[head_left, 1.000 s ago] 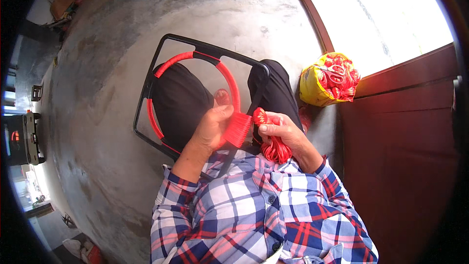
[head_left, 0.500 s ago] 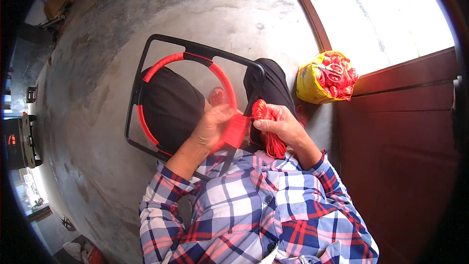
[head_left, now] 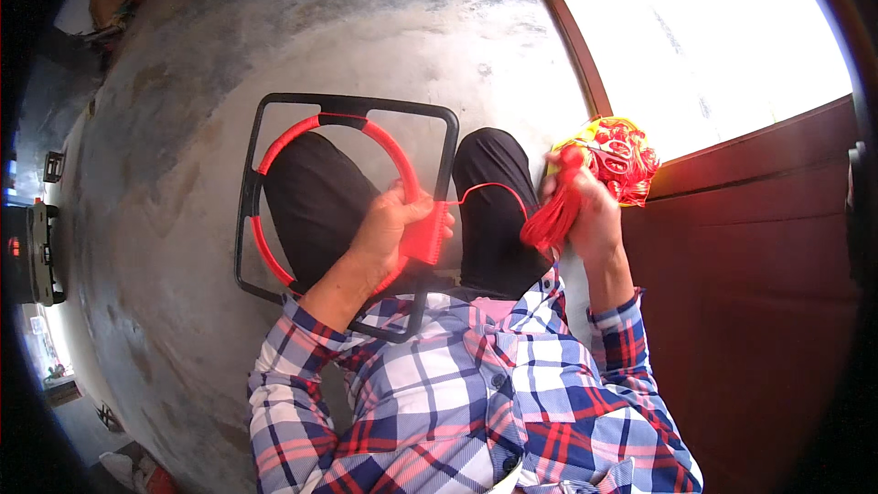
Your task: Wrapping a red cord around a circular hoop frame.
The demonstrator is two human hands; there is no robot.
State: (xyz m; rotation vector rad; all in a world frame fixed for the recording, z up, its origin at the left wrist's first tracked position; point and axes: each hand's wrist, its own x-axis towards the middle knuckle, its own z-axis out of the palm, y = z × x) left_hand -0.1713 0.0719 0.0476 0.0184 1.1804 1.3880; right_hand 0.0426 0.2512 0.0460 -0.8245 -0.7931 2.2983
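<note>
A black square frame (head_left: 452,142) with a ring (head_left: 391,152) inside it stands tilted over my lap. Red cord is wrapped along much of the ring, and a dense red corded band (head_left: 423,236) spans from ring to frame on the right side. My left hand (head_left: 380,233) is closed around the ring at that band, thumb on top. Out to the right, my right hand (head_left: 599,220) grips a looped bundle of red cord (head_left: 551,220), slightly blurred. A slack strand (head_left: 498,186) arches from the band to the bundle.
Beyond my right hand stands a yellow bag (head_left: 569,139) heaped with red cord bundles (head_left: 631,142); what look like scissors (head_left: 615,157) lie on top. A dark red door panel (head_left: 741,247) and bright doorway (head_left: 704,46) are at the right. Grey concrete floor (head_left: 183,174) surrounds me.
My right hand has moved away to the right and up with the cord bundle, drawing out a strand. The frame has shifted slightly left and turned to face me more squarely.
</note>
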